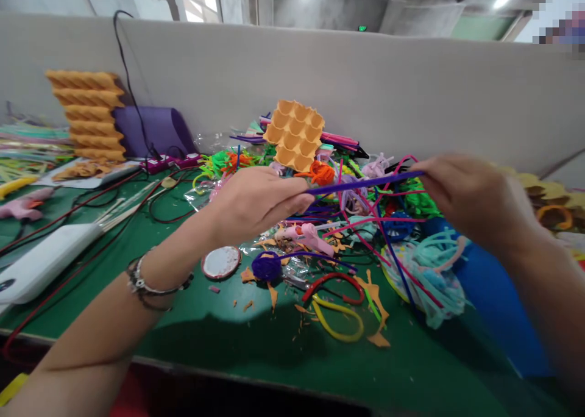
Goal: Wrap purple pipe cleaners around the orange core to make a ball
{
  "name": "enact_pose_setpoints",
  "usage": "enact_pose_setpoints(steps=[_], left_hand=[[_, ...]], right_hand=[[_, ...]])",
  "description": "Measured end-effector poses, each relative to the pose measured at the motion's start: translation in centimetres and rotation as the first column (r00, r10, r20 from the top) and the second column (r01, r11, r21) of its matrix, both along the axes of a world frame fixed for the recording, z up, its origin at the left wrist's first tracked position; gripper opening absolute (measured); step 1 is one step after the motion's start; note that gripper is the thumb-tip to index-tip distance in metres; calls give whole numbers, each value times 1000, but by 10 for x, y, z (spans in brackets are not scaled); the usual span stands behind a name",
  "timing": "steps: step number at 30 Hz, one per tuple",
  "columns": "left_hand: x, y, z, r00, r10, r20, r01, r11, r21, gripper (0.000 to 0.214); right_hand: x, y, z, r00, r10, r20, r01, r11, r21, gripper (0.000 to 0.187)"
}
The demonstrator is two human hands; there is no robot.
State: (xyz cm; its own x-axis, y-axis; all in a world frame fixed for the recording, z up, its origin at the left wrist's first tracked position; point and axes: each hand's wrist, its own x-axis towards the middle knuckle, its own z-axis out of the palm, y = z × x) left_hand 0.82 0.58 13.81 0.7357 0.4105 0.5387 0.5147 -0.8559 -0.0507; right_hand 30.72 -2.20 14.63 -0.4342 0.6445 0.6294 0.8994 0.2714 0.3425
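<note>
A purple pipe cleaner (365, 182) is stretched between my two hands above the green table. My left hand (260, 200) pinches its left end between thumb and fingers. At its other end, my right hand (470, 200), blurred by motion, is closed on it. Below my left hand lies a coiled purple pipe-cleaner ball (266, 266) with a loose tail running right. Beside it are a pair of scissors with red and yellow handles (338, 324) and a pink glue gun (308, 237). A round white disc (221, 263) lies to the left.
Tangled coloured pipe cleaners (423, 197) heap at the back, with an orange egg-carton sheet (295, 135) above them. Mint pipe cleaners (439, 270) lie by a blue surface (498, 301). Red cables (68, 295) cross the left side near a white power strip (50, 261) and another glue gun (27, 205).
</note>
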Motion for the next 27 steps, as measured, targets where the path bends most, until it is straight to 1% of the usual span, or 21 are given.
enact_pose_setpoints(steps=[3, 6, 8, 10, 13, 16, 19, 22, 25, 26, 27], left_hand=[[-17, -2, 0, 996, 24, -85, -26, 999, -24, 62], [-34, -2, -9, 986, 19, -163, -34, 996, -86, 61], [-41, -2, -17, 975, 13, -222, -46, 988, -146, 59], [-45, -2, -26, 962, 30, -271, -85, 977, -194, 56], [-46, -1, -32, 964, 55, -261, -118, 966, -231, 55], [-45, -3, -31, 979, 11, -202, -66, 961, -270, 57], [-43, -5, -28, 988, -39, -147, -5, 959, -283, 61], [-43, -7, -26, 988, -56, -147, 14, 962, -272, 63], [-40, -6, -26, 985, -32, -167, -7, 973, -230, 61], [-37, -6, -26, 985, -26, -173, -12, 978, -210, 60], [-32, -6, -25, 983, -26, -184, -10, 982, -189, 60]], right_hand=[[7, 18, -17, 998, -35, -60, 30, 996, -84, 32], [19, 27, -36, 995, -50, -84, 37, 988, -153, 36], [26, 27, -47, 994, -54, -96, 33, 978, -206, 37], [31, 23, -57, 992, -52, -114, 22, 969, -248, 36], [33, 16, -63, 987, -52, -153, 7, 959, -283, 35], [31, 13, -65, 982, -52, -180, -4, 956, -294, 34], [28, 16, -66, 981, -46, -189, -9, 960, -280, 37], [26, 19, -62, 982, -42, -185, -5, 969, -247, 42], [15, 10, -50, 967, -14, -255, -26, 988, -154, 34], [7, 4, -44, 938, 24, -346, -59, 994, -90, 27], [-4, -4, -38, 923, 47, -381, -75, 995, -59, 24]])
